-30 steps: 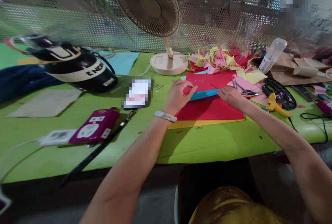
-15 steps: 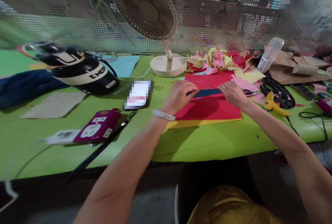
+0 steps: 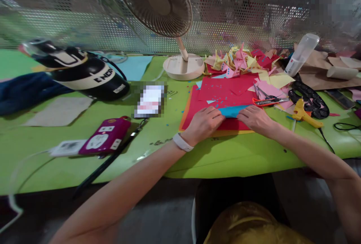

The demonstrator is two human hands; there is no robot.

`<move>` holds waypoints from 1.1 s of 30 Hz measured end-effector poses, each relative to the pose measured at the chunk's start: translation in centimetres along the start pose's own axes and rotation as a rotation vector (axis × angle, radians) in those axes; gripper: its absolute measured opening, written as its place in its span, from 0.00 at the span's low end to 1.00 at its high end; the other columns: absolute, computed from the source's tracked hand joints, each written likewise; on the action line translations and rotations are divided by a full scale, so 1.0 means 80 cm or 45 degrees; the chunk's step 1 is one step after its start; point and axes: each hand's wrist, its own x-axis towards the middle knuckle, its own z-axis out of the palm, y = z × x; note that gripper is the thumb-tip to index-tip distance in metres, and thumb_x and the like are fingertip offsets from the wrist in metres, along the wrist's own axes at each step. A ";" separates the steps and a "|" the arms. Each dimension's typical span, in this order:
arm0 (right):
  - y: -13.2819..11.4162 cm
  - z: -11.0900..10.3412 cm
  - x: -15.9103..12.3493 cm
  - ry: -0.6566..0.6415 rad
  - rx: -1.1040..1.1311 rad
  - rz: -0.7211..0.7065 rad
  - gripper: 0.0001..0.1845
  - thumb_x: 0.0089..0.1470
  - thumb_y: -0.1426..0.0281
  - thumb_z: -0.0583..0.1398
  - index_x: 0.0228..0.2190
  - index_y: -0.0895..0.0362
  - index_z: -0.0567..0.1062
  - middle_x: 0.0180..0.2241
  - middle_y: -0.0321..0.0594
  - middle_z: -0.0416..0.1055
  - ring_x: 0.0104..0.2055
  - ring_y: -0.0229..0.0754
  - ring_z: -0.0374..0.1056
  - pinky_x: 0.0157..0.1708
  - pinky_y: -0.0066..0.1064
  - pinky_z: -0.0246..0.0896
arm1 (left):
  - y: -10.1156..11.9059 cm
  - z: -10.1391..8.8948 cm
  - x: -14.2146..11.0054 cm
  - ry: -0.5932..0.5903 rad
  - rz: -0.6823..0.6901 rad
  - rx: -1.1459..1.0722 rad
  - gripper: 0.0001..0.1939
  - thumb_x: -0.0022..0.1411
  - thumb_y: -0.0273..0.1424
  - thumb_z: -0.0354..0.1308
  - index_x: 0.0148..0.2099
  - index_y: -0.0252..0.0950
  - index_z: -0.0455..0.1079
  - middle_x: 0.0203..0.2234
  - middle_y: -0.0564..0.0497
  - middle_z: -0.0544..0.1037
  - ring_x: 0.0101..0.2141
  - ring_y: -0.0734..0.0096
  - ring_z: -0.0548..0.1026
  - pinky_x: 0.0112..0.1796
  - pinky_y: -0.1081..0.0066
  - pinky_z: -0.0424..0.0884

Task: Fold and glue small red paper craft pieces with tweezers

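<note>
Bright-blue paper strip (image 3: 231,112) gripped at either end by closed fingers of bare left hand (image 3: 208,122) and right hand (image 3: 256,119) | strip drawn nearer than before, held over front of flat red paper sheets (image 3: 194,102) | farther, pale triangular paper scrap (image 3: 210,102) now exposed

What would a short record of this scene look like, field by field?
Left hand: holding the left end of the blue paper
Right hand: holding its right end
Beneath: red paper on a green table
Right side: yellow glue gun, lying down
Far side: heaped paper pieces, standing fan
Left wrist: pale band
</note>
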 end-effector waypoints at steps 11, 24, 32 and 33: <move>-0.007 0.008 0.010 -0.012 0.205 0.111 0.13 0.65 0.75 0.51 0.40 0.59 0.76 0.39 0.47 0.74 0.40 0.45 0.66 0.38 0.36 0.56 | -0.006 0.005 -0.008 -0.034 -0.049 -0.124 0.15 0.71 0.34 0.48 0.41 0.38 0.76 0.35 0.46 0.80 0.36 0.63 0.76 0.38 0.63 0.73; -0.002 -0.014 0.010 0.313 0.316 0.290 0.13 0.65 0.65 0.53 0.41 0.56 0.75 0.42 0.47 0.75 0.43 0.47 0.68 0.45 0.41 0.62 | -0.014 -0.021 0.001 0.149 -0.255 -0.246 0.14 0.69 0.38 0.52 0.37 0.37 0.73 0.31 0.47 0.78 0.34 0.65 0.75 0.36 0.64 0.71; 0.005 -0.031 -0.002 -0.164 0.373 0.158 0.30 0.59 0.50 0.58 0.52 0.58 0.73 0.56 0.54 0.69 0.57 0.55 0.67 0.54 0.49 0.64 | -0.051 -0.083 0.031 0.361 -0.374 -0.128 0.11 0.66 0.41 0.56 0.33 0.43 0.73 0.29 0.52 0.78 0.34 0.66 0.76 0.38 0.63 0.71; 0.004 -0.029 -0.003 -0.242 0.358 0.172 0.33 0.58 0.49 0.58 0.55 0.59 0.72 0.59 0.55 0.67 0.59 0.57 0.65 0.56 0.51 0.63 | -0.061 -0.084 0.033 0.356 -0.417 -0.163 0.11 0.65 0.42 0.57 0.33 0.43 0.72 0.29 0.53 0.78 0.33 0.66 0.76 0.37 0.64 0.71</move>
